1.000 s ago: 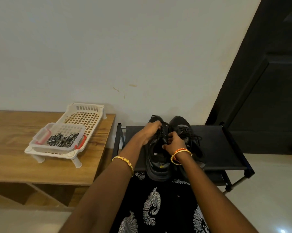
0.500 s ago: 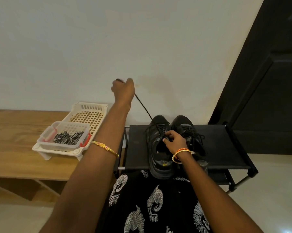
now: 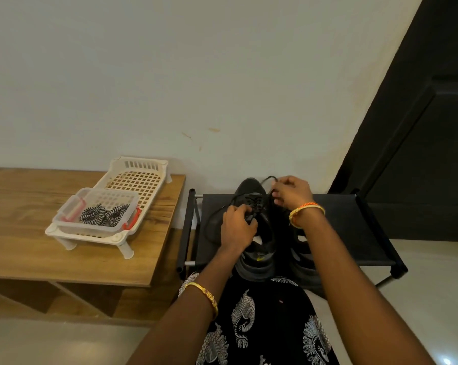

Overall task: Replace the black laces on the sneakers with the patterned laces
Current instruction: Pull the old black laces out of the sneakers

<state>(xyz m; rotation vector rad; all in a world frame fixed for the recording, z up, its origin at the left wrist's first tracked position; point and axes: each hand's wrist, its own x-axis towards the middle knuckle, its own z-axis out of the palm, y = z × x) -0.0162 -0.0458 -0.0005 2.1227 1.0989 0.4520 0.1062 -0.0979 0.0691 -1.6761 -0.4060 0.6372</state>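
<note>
Two black sneakers stand side by side on a low black shoe rack (image 3: 354,233). My left hand (image 3: 237,225) rests on the left sneaker (image 3: 254,233), its fingers curled at the eyelets and pinching the black lace (image 3: 212,219), which loops loose onto the rack to the left. My right hand (image 3: 292,192) is raised near the toe and pinches the other end of that lace. My right arm hides most of the right sneaker (image 3: 301,262). The black-and-white patterned laces (image 3: 104,213) lie in a clear box (image 3: 67,225) on the left.
The clear box with red clips sits in a white lattice tray (image 3: 133,177) on a wooden bench (image 3: 38,254) left of the rack. A pale wall is behind, a dark door (image 3: 420,154) to the right. My lap in black patterned cloth (image 3: 262,325) is below.
My left hand has come down from high by the wall to the left sneaker's eyelets, and the freed lace now lies slack on the rack. My right hand has moved up toward the toe.
</note>
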